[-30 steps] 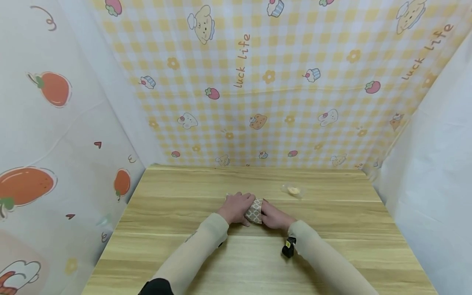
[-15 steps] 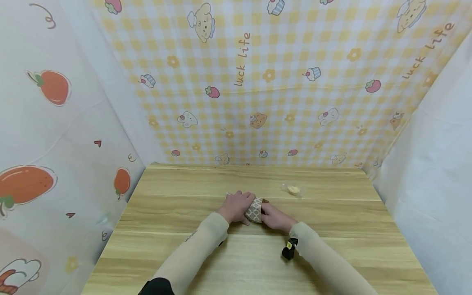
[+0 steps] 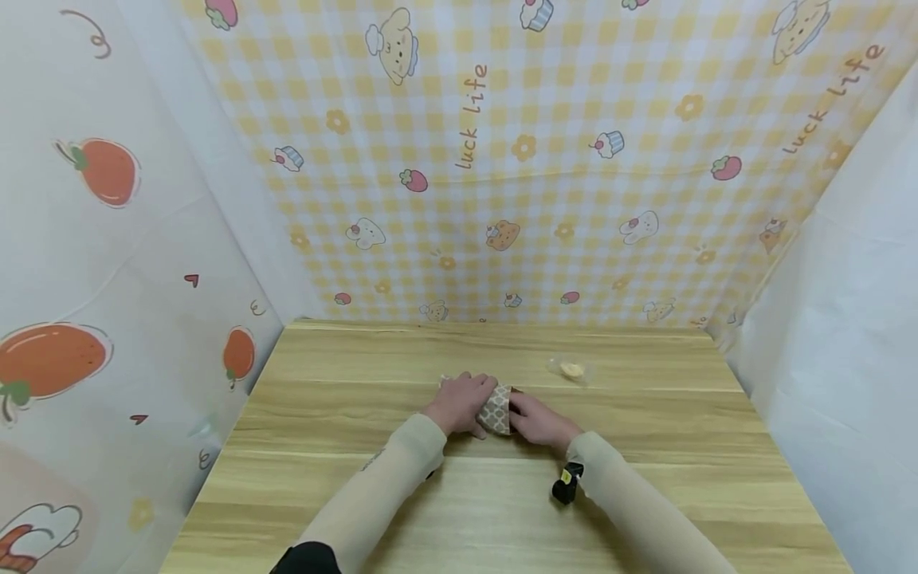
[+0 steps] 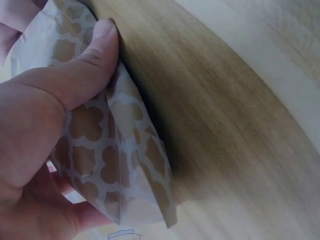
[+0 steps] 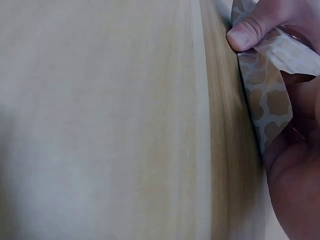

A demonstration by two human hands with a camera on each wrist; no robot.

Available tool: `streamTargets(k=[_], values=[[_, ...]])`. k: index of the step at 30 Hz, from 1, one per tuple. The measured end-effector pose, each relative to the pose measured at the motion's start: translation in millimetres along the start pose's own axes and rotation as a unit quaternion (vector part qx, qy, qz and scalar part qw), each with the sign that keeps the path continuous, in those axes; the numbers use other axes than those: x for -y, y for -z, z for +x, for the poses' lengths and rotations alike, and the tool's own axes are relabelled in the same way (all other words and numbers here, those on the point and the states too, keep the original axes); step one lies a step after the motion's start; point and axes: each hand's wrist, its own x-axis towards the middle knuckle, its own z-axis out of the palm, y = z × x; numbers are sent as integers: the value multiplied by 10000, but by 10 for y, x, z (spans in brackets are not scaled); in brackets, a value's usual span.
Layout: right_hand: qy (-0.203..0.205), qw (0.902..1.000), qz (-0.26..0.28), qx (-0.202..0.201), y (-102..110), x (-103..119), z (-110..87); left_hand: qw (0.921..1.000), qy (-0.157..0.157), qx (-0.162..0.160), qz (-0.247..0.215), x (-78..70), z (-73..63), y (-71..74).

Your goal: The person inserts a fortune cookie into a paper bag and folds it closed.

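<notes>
A small paper bag (image 3: 495,410) in brown and white lattice print lies on the wooden table, its mouth toward the right. My left hand (image 3: 460,404) grips it from above; in the left wrist view the thumb (image 4: 92,62) presses along its side and the other fingers reach round beneath. Into the mouth go the fingers of my right hand (image 3: 539,421), hidden by the paper (image 5: 267,97). Something reddish-brown (image 5: 299,78) shows inside the mouth in the right wrist view; I cannot tell whether the right fingers hold it.
Behind the right hand lies a small clear packet (image 3: 571,369) with a pale yellow piece in it. The wooden table (image 3: 344,399) ends at a yellow checked cloth (image 3: 545,239) at the back. White cloths hang at both sides.
The right hand shifts slightly at the bag's mouth; the reddish-brown thing showed more half a second ago and shows less now. The left hand keeps its grip.
</notes>
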Motion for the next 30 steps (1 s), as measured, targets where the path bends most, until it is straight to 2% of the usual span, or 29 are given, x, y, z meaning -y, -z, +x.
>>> streamTargets(k=[3,7,13,17,20,23,26,30], values=[[-6,9991,362,-228,7,-23,-36,10000,23,-5,-15,7,23,-8],[30,9956,875,-330,54,-37,-97,9999,8,-49,-126,15,33,-6],[-291,9896,1265,-626,194,-37,-267,9999,-4,-33,-161,4,8,16],[-238,9885,984,-1123,346,-54,-360,9999,4,-12,-137,-7,-7,17],[-167,9836,827,-1593,476,-87,-411,9999,26,20,-156,-11,-15,19],[-204,9737,641,-2175,616,-120,-449,9998,56,53,-161,-16,-15,16],[-366,9604,223,-2754,759,-148,-474,9999,83,54,-140,-20,-11,10],[-646,9466,-308,-3143,919,-183,-508,9999,89,50,-106,-27,-5,8]])
